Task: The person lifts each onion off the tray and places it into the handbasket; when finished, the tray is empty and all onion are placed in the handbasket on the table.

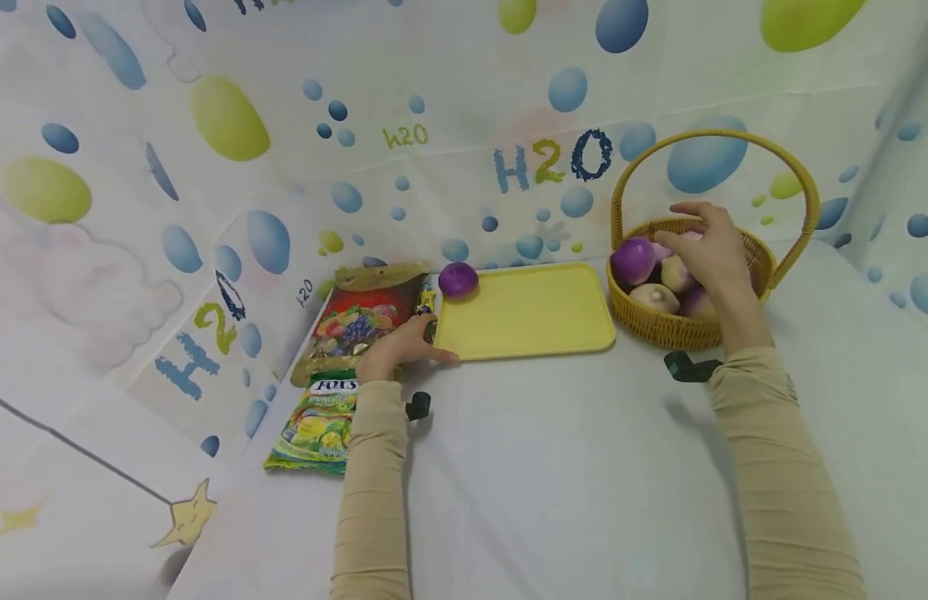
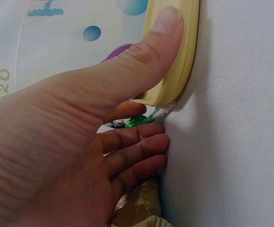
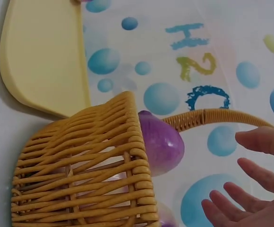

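My left hand (image 1: 404,346) is at the near left corner of a yellow tray (image 1: 531,312), its thumb (image 2: 151,52) lying along the rim and its index finger at the corner. The other fingers are loosely bent beside the tray. A purple onion (image 1: 458,281) rests at the tray's far left corner. My right hand (image 1: 707,250) is held over a wicker basket (image 1: 666,329), fingers apart and nothing between them. Inside the basket are several purple onions (image 3: 163,144) and pale roundish vegetables (image 1: 654,297). The hand partly hides the contents.
Left of the tray lie a red and gold fruit-printed bag (image 1: 359,325) and a green Fox's candy bag (image 1: 317,425). A small colourful packet (image 1: 426,296) is beside the tray's left edge. The basket's tall handle (image 1: 715,133) arches above the right hand. A patterned curtain (image 1: 464,125) stands behind.
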Motion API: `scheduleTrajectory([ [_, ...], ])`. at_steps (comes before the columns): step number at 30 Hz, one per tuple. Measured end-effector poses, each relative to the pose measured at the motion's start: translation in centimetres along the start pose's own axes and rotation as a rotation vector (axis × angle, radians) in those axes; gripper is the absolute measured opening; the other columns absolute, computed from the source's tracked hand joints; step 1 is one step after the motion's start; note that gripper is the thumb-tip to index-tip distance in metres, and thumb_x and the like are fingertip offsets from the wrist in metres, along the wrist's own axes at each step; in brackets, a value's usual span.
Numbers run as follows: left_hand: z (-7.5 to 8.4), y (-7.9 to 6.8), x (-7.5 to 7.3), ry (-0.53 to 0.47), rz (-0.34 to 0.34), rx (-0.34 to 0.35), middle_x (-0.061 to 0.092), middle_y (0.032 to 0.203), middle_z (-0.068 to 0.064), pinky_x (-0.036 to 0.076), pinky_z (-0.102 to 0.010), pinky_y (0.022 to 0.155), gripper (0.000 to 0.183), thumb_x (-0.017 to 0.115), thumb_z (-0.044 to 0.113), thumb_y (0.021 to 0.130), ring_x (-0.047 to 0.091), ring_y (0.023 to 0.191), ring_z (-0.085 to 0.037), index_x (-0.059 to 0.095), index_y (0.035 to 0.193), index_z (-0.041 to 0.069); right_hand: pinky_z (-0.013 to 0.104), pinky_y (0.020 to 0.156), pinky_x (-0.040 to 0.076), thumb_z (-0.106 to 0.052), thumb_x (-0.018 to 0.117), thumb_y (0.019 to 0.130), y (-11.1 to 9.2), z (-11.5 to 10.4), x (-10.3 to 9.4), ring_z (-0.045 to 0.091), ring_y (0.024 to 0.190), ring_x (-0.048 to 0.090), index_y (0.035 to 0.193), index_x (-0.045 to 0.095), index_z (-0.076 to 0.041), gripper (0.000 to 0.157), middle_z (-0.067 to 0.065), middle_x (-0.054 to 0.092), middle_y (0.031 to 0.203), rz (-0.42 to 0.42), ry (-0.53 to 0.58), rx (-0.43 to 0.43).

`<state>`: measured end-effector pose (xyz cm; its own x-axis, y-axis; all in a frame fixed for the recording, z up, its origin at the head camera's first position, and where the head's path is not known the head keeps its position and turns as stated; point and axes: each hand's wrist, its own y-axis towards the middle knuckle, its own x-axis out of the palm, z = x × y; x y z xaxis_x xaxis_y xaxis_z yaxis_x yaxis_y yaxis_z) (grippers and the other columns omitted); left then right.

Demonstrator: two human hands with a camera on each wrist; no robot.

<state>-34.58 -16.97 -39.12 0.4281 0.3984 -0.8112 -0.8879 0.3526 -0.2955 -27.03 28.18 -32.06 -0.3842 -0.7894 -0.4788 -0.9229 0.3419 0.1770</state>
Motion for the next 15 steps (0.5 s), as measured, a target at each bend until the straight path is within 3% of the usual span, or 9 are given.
scheduleTrajectory([
  [5, -0.8, -0.6, 0.1, -0.024, -0.001, -0.011, 0.028, 0.151, -0.010, 0.028, -0.050, 0.108, 0.101, 0.078, 0.054, 0.070, 0.029, 0.135, -0.030, 0.026, 0.148, 0.014, 0.052, 0.104, 0.031, -0.045, 0.061, 0.088, -0.2, -1.0, 1.5, 0.032, 0.130, 0.035, 0.139, 0.046, -0.021, 0.059, 0.009, 0.029, 0.148, -0.046, 0.021, -0.029],
  [11, -0.8, -0.5, 0.0, -0.004, 0.024, 0.026, 0.032, 0.149, -0.012, 0.030, -0.048, 0.108, 0.099, 0.078, 0.051, 0.071, 0.032, 0.134, -0.029, 0.028, 0.147, 0.011, 0.052, 0.099, 0.038, -0.039, 0.058, 0.091, -0.9, -2.3, 4.2, 0.034, 0.121, 0.046, 0.134, 0.050, -0.012, 0.051, 0.015, 0.049, 0.133, -0.090, -0.069, -0.183],
  [15, -0.1, -0.3, 0.0, 0.019, 0.024, 0.045, 0.032, 0.150, -0.013, 0.030, -0.048, 0.108, 0.099, 0.078, 0.051, 0.072, 0.031, 0.135, -0.030, 0.028, 0.147, 0.010, 0.054, 0.097, 0.040, -0.035, 0.059, 0.091, -1.8, -2.8, 6.9, 0.036, 0.121, 0.047, 0.130, 0.051, -0.011, 0.047, 0.016, 0.046, 0.135, -0.193, -0.108, -0.254],
])
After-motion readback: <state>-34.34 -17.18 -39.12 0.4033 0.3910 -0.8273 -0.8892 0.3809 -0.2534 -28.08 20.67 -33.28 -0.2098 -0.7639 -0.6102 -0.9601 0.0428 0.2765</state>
